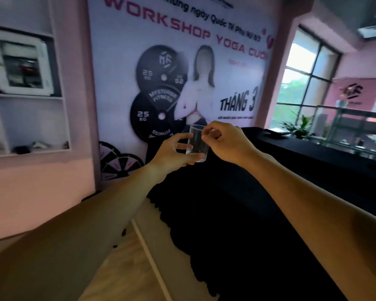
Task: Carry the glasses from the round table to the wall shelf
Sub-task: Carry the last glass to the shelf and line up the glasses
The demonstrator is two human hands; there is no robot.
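Observation:
A clear drinking glass [197,144] is held upright in the air at the middle of the view, in front of a large poster. My left hand [172,154] cups its lower part from the left, fingers wrapped around the base. My right hand [223,142] pinches its rim from the right with thumb and fingers. The white wall shelf [30,96] with square compartments hangs at the far left, well to the left of the glass. The round table is out of view.
A long table under a black cloth [269,192] runs from centre to right, below my hands. A framed picture [20,64] and small items stand in the shelf compartments. A potted plant [300,127] and window are at the right. Wooden floor lies lower left.

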